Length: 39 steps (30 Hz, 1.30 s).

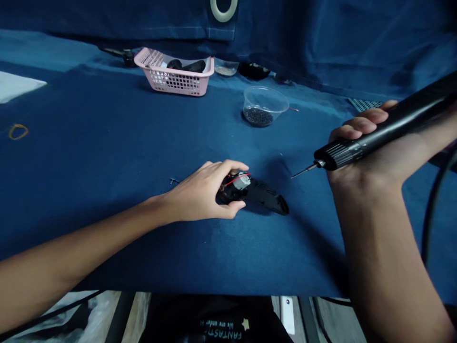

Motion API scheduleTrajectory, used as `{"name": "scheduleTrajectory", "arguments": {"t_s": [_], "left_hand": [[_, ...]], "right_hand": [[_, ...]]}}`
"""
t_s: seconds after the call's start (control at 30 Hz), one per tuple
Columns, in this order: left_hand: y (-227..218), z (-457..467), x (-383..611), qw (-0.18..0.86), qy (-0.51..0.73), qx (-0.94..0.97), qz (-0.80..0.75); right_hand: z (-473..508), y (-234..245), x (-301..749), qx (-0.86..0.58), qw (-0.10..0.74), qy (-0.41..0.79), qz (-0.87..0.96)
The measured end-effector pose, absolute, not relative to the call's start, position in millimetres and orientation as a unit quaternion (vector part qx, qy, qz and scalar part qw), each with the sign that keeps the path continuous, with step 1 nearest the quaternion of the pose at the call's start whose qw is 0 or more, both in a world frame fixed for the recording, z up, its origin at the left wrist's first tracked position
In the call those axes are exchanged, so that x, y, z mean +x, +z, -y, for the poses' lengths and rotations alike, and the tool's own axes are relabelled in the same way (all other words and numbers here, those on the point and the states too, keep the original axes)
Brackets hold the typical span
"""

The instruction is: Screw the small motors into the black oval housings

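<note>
My left hand [205,193] grips one end of a small black plastic housing [262,195] lying on the blue cloth. A small silver motor with a red wire [240,180] sits in the housing by my fingertips. My right hand [371,152] is closed round a black electric screwdriver [385,128], raised above the table. Its thin bit [303,171] points left toward the housing and stays a short way off it. A black cable [433,205] hangs from the tool's back end.
A clear plastic cup of small dark screws [264,105] stands beyond the housing. A pink basket [174,71] with black parts sits at the back, next to a smaller clear cup [226,66]. A yellow rubber band [17,131] lies far left. A tiny metal part [174,180] rests near my left wrist.
</note>
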<state>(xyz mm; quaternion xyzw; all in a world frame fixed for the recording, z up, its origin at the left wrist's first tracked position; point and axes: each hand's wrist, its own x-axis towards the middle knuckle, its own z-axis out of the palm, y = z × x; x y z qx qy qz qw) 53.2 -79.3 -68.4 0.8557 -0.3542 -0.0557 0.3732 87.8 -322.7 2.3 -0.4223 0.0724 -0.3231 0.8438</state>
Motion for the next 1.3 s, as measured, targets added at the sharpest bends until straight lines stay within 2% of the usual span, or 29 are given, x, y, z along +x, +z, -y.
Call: {"name": "scheduleTrajectory", "arguments": {"t_s": [0.27, 0.5, 0.6, 0.97, 1.3], "left_hand": [[-69.2, 78.4, 49.8, 0.397, -0.013, 0.843, 0.363], [-68.5, 78.2, 50.9, 0.377, 0.004, 0.839, 0.392], [-69.9, 78.1, 51.6, 0.403, 0.019, 0.819, 0.407], [-70.2, 79.4, 54.4, 0.504, 0.118, 0.734, 0.439], [-72.1, 78.8, 55.2, 0.525, 0.108, 0.739, 0.408]], "right_hand": [[306.0, -3.6, 85.8, -0.414, 0.872, -0.245, -0.089], [298.1, -8.2, 83.1, -0.401, 0.892, -0.188, -0.096], [296.1, -7.8, 80.8, -0.401, 0.893, -0.172, -0.109], [294.5, -6.8, 76.8, -0.404, 0.893, -0.170, -0.098], [293.9, -7.8, 76.5, -0.411, 0.890, -0.171, -0.101]]}}
